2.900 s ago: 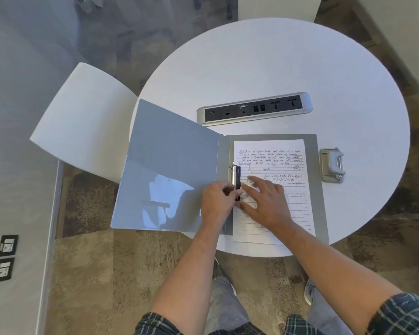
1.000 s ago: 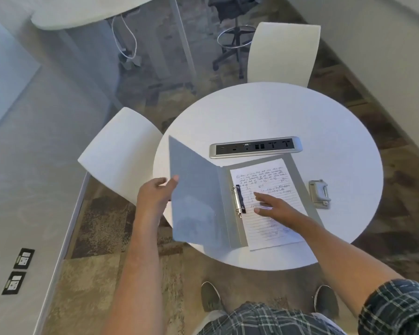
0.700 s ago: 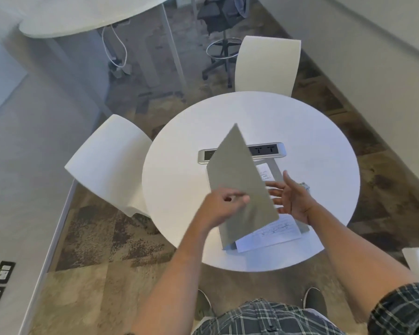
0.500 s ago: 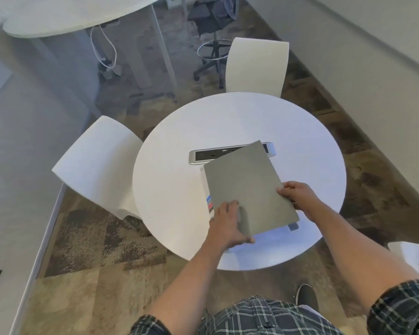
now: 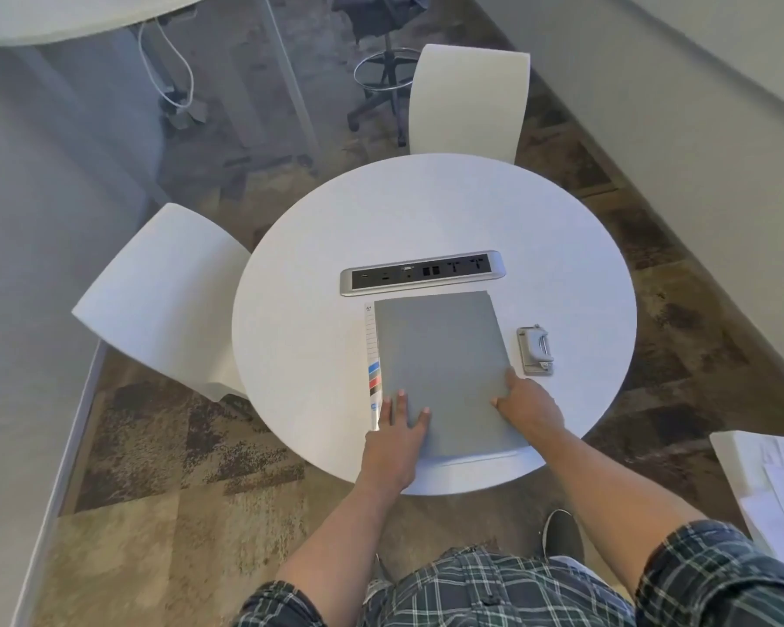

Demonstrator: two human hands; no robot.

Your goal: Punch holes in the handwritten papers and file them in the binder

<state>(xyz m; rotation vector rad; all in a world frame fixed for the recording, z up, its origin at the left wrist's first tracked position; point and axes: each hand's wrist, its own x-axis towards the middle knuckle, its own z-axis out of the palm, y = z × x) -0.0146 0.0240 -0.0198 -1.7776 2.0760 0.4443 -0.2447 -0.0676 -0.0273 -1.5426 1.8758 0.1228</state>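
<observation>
The grey binder (image 5: 440,364) lies closed and flat on the round white table (image 5: 426,210), its white spine label with coloured marks (image 5: 372,355) on the left. My left hand (image 5: 394,441) rests flat on the cover's near left corner, fingers spread. My right hand (image 5: 530,411) grips the binder's near right edge, thumb on the cover. The handwritten papers are hidden inside. The metal hole punch (image 5: 535,350) sits just right of the binder, apart from my hands.
A silver power socket strip (image 5: 422,273) is set into the table just beyond the binder. White chairs stand at the left (image 5: 164,300) and the far side (image 5: 469,101). A white surface with loose papers (image 5: 779,491) is at the right edge.
My left hand swung the front cover over the papers and the binder went from open to closed. Both hands have settled it flat and straight on the table.
</observation>
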